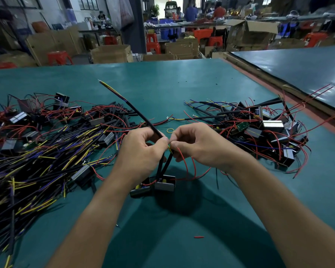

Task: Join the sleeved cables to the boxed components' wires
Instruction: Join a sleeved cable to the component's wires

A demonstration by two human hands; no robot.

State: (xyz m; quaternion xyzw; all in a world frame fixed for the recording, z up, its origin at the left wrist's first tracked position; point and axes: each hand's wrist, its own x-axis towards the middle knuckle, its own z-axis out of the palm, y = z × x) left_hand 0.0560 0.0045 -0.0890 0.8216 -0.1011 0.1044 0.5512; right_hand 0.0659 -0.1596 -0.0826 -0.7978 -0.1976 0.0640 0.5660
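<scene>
Head view: at frame centre, the left hand (pixel 141 149) pinches a black sleeved cable (pixel 137 113) between thumb and curled forefinger. The cable slants away to the upper left, its yellow end free. The right hand (pixel 197 146) has its fingertips clamped on a red wire (pixel 186 167) that loops down to a box (pixel 164 183) on the green table (pixel 162 84) just below the hands.

The fingertips meet, so this looks like the joining step, with bare ends being twisted together. Next likely needs a firm twist while both ends stay aligned.

A heap of cables (pixel 37 151) lies at left and a heap of boxes (pixel 259 128) at right. No writing is legible.
</scene>
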